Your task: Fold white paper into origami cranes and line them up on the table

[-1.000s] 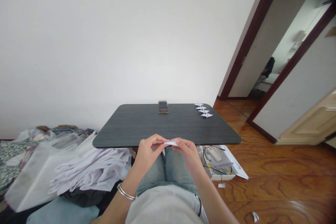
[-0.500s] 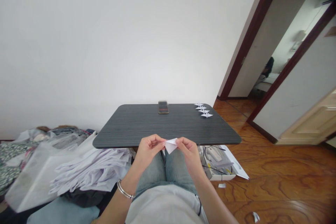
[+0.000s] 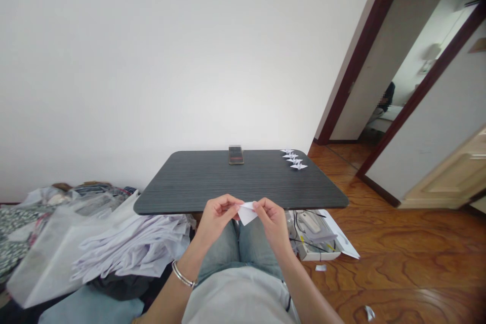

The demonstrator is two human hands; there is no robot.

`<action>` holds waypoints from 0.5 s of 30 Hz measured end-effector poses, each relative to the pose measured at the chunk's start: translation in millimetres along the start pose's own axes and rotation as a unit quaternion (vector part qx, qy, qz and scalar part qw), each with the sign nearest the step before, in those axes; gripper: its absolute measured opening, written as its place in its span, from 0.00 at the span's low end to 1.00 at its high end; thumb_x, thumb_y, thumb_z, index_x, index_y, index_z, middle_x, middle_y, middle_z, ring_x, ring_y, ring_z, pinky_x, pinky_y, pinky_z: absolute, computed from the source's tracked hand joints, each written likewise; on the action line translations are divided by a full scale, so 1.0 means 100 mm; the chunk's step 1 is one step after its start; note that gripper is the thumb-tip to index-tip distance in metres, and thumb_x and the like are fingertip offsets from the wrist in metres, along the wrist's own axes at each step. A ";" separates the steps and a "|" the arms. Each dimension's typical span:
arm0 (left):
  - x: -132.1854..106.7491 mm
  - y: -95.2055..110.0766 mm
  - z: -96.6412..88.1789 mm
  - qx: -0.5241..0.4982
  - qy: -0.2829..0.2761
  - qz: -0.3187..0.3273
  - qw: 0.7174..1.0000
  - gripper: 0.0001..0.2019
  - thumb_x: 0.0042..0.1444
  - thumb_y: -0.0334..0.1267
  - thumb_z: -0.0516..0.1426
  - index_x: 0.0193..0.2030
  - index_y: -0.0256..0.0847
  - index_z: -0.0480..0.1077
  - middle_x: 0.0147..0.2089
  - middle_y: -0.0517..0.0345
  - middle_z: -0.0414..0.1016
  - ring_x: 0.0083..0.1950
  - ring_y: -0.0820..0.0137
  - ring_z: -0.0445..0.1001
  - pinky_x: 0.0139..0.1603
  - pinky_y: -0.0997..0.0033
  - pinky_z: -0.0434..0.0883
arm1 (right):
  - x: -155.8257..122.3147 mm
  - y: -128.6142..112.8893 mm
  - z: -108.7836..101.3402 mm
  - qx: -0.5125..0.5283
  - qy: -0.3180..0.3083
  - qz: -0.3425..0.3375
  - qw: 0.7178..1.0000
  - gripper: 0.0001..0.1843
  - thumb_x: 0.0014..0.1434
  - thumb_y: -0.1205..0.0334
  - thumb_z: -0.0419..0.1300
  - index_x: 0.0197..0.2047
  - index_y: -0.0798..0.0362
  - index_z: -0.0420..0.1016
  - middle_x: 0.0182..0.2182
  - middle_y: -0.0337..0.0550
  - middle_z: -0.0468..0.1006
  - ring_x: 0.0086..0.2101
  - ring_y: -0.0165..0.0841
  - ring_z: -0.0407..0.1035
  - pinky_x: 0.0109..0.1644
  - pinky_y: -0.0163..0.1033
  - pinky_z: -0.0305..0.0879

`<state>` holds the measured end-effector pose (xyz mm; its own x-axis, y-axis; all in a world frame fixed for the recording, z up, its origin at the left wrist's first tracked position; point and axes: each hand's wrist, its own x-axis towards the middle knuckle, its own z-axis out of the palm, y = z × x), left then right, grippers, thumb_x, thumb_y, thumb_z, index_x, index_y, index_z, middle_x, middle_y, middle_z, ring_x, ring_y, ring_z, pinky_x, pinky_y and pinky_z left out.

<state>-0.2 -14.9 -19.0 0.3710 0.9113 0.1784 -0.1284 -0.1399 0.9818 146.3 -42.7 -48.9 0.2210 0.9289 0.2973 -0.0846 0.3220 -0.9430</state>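
A small folded piece of white paper is held up in front of the table's near edge, above my lap. My left hand pinches its left corner between thumb and fingers. On the other side, my right hand grips the right corner the same way. The paper's lower part narrows to a point facing down. Several white paper cranes stand in a row at the right rear of the dark table.
A phone rests at the table's back edge, by the wall. White folded cloth and plastic bags are heaped on the left. Right of my legs, a box holds cables. Paper scraps lie on the wooden floor. A person is beyond the doorway.
The paper has turned slightly between my fingers, showing a broader, flatter face. Both hands keep their pinch and have hardly shifted.
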 end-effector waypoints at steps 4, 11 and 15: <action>0.00 -0.01 0.01 -0.009 0.003 -0.007 1.000 0.10 0.48 0.40 0.61 0.33 0.33 0.74 0.29 0.54 0.76 0.27 0.73 0.72 0.30 0.75 0.69 | 0.00 0.02 -0.01 -0.017 0.003 -0.007 1.000 0.18 0.55 0.51 0.57 0.21 0.53 0.62 0.16 0.32 0.58 0.20 0.26 0.51 0.24 0.33 0.48; 0.00 0.00 0.02 -0.010 0.017 -0.025 0.999 0.12 0.46 0.41 0.62 0.33 0.35 0.71 0.28 0.56 0.76 0.26 0.73 0.72 0.29 0.74 0.70 | -0.03 -0.03 0.01 -0.005 0.014 -0.021 1.000 0.18 0.55 0.49 0.56 0.21 0.52 0.63 0.17 0.33 0.60 0.20 0.27 0.54 0.25 0.33 0.50; 0.01 0.01 0.01 0.010 0.020 -0.023 1.000 0.12 0.46 0.41 0.62 0.33 0.34 0.70 0.26 0.57 0.75 0.25 0.74 0.71 0.26 0.75 0.68 | -0.03 -0.04 0.01 0.054 0.008 -0.020 0.998 0.11 0.54 0.52 0.58 0.32 0.50 0.63 0.20 0.33 0.67 0.22 0.28 0.60 0.27 0.33 0.55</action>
<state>0.4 -14.6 -18.1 0.3397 0.9313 0.1316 -0.0938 -0.1057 0.9900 144.8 -46.9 -45.6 0.2424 0.9122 0.3303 -0.1796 0.3768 -0.9087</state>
